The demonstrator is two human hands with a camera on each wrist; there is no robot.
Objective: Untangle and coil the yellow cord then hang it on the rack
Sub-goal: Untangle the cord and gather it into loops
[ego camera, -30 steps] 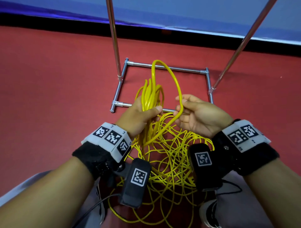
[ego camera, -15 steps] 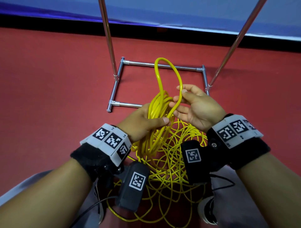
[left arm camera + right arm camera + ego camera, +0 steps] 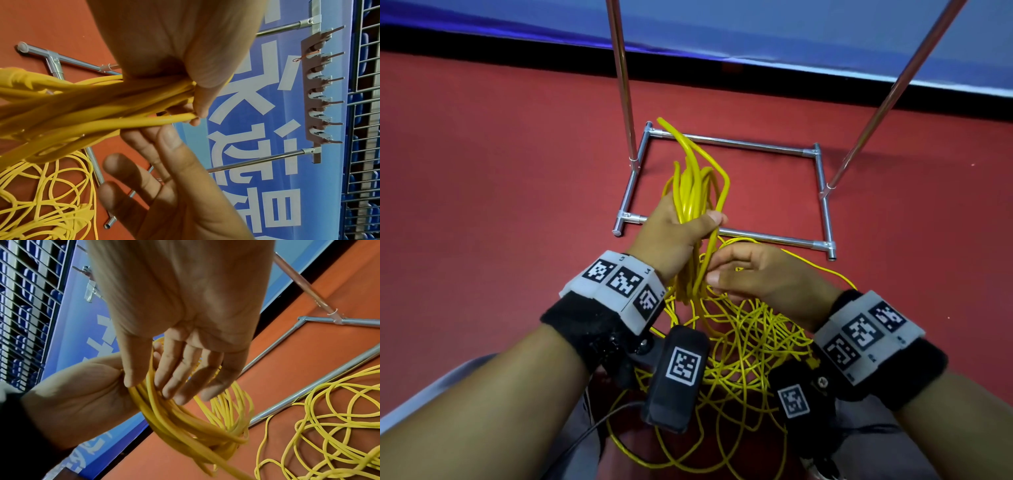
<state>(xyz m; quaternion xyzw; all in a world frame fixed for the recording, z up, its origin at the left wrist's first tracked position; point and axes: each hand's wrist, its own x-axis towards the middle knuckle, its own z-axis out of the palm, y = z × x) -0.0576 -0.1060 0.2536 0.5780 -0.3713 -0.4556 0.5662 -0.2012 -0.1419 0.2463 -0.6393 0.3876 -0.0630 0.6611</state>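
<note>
Coiled loops of the yellow cord (image 3: 693,192) are clamped in the left hand (image 3: 674,236), thumb curled over the bundle. The right hand (image 3: 760,274) is held slack-fingered at 4 o'clock of it, gripping nothing. The rest of the cord is left tangled on the floor (image 3: 482,171) at 6 o'clock. The cord is judged light, springy, slick; the next strand is best taken close below the bundle. Cord ends are not made out. The rack (image 3: 732,142) top is cut off in the head view.

Left hand (image 3: 674,236) clenched (right hand (image 3: 760,274) slack)
</note>
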